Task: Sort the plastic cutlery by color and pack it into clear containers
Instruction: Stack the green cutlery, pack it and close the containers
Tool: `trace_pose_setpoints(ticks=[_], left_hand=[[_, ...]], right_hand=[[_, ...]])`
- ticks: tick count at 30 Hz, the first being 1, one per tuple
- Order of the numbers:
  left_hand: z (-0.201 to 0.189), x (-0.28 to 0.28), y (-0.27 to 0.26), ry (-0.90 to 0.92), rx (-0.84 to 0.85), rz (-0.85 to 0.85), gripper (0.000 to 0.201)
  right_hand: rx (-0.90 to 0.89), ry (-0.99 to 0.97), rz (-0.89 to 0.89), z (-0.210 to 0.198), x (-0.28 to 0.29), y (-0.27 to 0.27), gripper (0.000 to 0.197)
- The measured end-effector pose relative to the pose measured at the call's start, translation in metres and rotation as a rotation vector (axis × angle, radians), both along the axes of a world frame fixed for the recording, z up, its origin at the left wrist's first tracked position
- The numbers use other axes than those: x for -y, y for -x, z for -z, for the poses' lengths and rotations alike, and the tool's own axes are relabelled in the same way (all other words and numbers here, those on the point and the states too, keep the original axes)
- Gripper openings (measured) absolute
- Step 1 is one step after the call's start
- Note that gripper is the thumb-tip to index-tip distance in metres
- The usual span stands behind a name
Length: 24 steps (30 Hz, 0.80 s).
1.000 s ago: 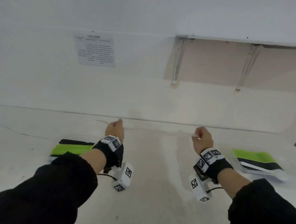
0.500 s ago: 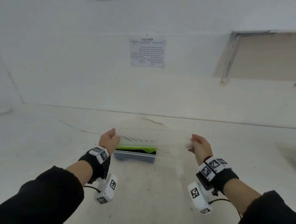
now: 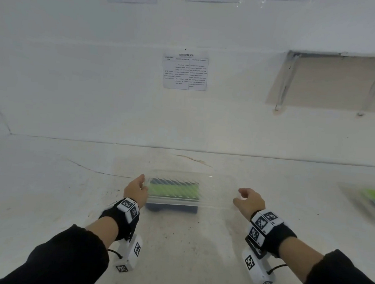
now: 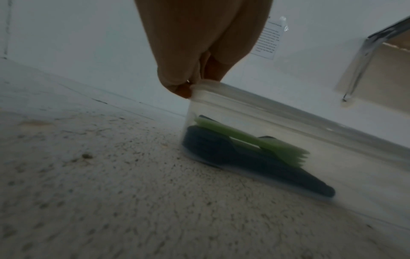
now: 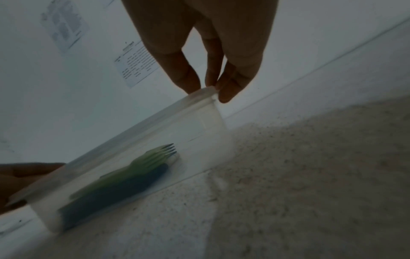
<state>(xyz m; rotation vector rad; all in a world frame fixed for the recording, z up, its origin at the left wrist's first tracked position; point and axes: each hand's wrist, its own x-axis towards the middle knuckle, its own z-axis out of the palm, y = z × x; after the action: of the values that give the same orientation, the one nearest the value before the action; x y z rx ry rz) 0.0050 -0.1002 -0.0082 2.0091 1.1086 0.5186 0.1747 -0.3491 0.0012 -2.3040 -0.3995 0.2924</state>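
Observation:
A clear container (image 3: 173, 208) stands on the white table between my hands, with green cutlery (image 3: 174, 190) stacked over dark cutlery inside. A clear lid (image 3: 214, 188) lies across its top. My left hand (image 3: 137, 191) pinches the lid's left end (image 4: 200, 85). My right hand (image 3: 245, 200) pinches the lid's right end (image 5: 205, 92) between thumb and fingertips. Through the container wall (image 4: 244, 115) a green fork (image 4: 281, 149) shows on the dark pieces (image 4: 221, 157). The right wrist view shows the same green fork (image 5: 153, 157).
A second clear container (image 3: 371, 199) with green and dark cutlery lies blurred at the right edge. The white wall with a taped sheet (image 3: 185, 72) rises close behind. A shelf bracket (image 3: 285, 82) hangs at the upper right.
Both hands carried the clear lid leftwards from mid-table and lowered it onto the container with green and dark cutlery. The view turned left with them.

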Motion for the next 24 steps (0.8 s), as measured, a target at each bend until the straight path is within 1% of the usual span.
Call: trace_pose_setpoints(ticks=[2,6,10,13,14,16,19,21,24], left_hand=[[0.0,-0.002,0.0,-0.007,-0.026,-0.042,0.043],[0.007,-0.007,0.0,0.037,-0.088,-0.063,0.039],[0.009,-0.009,-0.004,0.063,-0.071,-0.107,0.037],[0.01,-0.016,-0.005,0.146,-0.05,-0.127,0.036],[0.011,-0.019,-0.005,0.176,-0.026,-0.137,0.036],[0.012,-0.021,-0.005,0.187,-0.007,-0.148,0.035],[0.01,-0.016,-0.012,0.135,-0.093,-0.091,0.038],[0.007,-0.013,-0.016,0.123,-0.13,-0.031,0.041],[0.003,-0.022,-0.022,0.055,-0.148,0.056,0.05]], right_hand=[[-0.01,0.021,-0.009,0.001,-0.003,0.0,0.05],[-0.005,0.022,0.002,0.004,-0.01,-0.001,0.044],[-0.059,0.018,0.031,0.007,-0.012,-0.005,0.042],[-0.132,0.02,0.027,0.005,-0.011,-0.011,0.046],[-0.139,0.041,0.014,0.005,-0.012,-0.012,0.047],[-0.091,0.109,-0.005,0.006,-0.017,-0.008,0.045],[0.012,0.153,-0.002,0.012,-0.027,0.0,0.04],[0.045,0.152,-0.023,0.012,-0.031,-0.002,0.038],[0.04,0.143,-0.058,0.007,-0.036,-0.014,0.049]])
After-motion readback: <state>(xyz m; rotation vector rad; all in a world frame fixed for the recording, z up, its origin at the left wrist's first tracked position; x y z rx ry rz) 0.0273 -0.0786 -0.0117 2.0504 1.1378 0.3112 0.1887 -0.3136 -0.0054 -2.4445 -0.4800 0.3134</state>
